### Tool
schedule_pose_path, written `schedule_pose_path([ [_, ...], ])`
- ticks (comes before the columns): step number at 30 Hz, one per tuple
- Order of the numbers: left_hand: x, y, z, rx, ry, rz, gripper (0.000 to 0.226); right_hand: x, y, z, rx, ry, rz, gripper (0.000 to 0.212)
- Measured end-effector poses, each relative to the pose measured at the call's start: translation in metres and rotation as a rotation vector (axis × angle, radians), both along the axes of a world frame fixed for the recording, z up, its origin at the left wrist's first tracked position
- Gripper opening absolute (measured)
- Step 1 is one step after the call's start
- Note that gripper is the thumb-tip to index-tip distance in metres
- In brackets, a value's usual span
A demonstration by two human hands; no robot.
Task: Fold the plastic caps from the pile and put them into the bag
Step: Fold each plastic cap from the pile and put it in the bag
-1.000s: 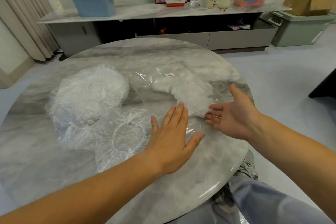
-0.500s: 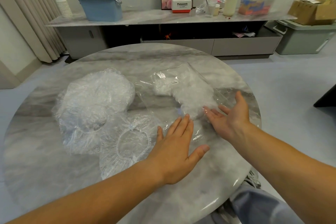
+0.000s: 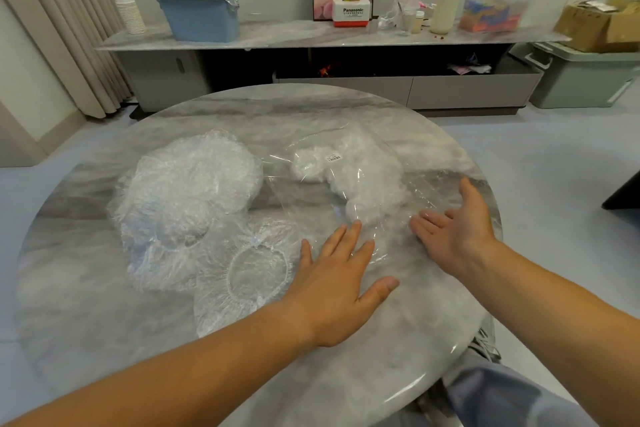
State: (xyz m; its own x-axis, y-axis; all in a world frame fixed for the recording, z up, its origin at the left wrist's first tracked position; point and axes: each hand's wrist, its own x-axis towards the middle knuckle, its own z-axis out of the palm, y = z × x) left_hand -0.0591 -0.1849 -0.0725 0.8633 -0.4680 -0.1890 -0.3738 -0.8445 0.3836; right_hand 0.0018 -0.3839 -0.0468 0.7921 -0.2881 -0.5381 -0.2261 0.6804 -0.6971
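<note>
A heap of clear plastic caps point(image 3: 187, 191) lies on the left of the round marble table point(image 3: 86, 315). One cap point(image 3: 252, 274) lies spread flat in front of it, elastic rim up. A clear bag point(image 3: 349, 177) with white folded caps inside lies at centre right. My left hand point(image 3: 339, 274) rests flat, palm down, on the bag's near edge, fingers spread. My right hand point(image 3: 457, 229) is open, palm turned up and leftward, fingertips at the bag's right side. Neither hand grips anything.
Beyond the table runs a low sideboard point(image 3: 311, 35) with a blue bin point(image 3: 199, 12), paper cups point(image 3: 128, 5), a Panasonic box point(image 3: 353, 12) and a clear storage box point(image 3: 495, 7). A grey crate point(image 3: 581, 76) stands on the floor at right. My knee point(image 3: 491, 395) is under the table's near edge.
My right hand slid slightly away from the white folded caps toward the bag's right side. My left hand stays flat on the bag. The view tilted a little upward.
</note>
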Motion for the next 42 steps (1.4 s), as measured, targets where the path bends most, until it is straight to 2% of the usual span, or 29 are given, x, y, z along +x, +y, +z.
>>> schedule_pose_path([
  [3,0.001,0.002,0.002,-0.062,-0.023,-0.009,0.070,-0.017,-0.009,0.006,-0.191,0.004,0.042,0.068],
  [6,0.000,0.013,0.009,-0.142,-0.108,-0.019,0.071,-0.031,-0.006,0.015,-0.368,-0.009,0.143,0.041],
  [8,-0.002,0.026,0.016,-0.181,-0.137,0.012,0.070,-0.039,0.008,0.025,-0.479,-0.069,0.243,0.034],
  [11,-0.009,0.060,0.024,-0.148,-0.211,0.081,0.053,-0.053,0.040,0.037,-0.662,-0.229,0.465,0.031],
  [15,-0.026,0.121,0.028,-0.038,-0.224,0.112,0.037,-0.083,0.077,0.028,-1.032,-0.485,0.960,0.040],
  [18,-0.037,0.162,0.022,0.021,-0.148,0.054,0.041,-0.098,0.092,0.010,-1.444,-0.683,1.337,0.054],
  [20,-0.042,0.179,0.015,0.074,-0.083,-0.020,0.047,-0.103,0.099,0.002,-1.526,-0.707,1.482,0.055],
  [26,-0.052,0.195,-0.004,-0.020,-0.046,-0.052,0.049,-0.106,0.110,-0.020,-1.661,-0.802,1.540,0.077],
  [30,-0.055,0.198,-0.009,-0.121,-0.065,-0.047,0.024,-0.110,0.106,-0.025,-1.686,-0.900,1.474,0.056],
  [32,-0.057,0.198,-0.009,-0.149,-0.109,-0.070,0.017,-0.113,0.104,-0.026,-1.668,-0.918,1.435,0.053],
  [35,-0.061,0.197,-0.005,-0.202,-0.167,-0.095,0.036,-0.119,0.101,-0.028,-1.572,-0.889,1.373,0.054],
  [38,-0.062,0.195,-0.001,-0.249,-0.148,-0.100,0.051,-0.119,0.100,-0.026,-1.458,-0.830,1.269,0.049],
  [42,-0.064,0.196,-0.003,-0.233,-0.062,-0.042,0.040,-0.116,0.103,-0.022,-1.424,-0.793,1.203,0.045],
])
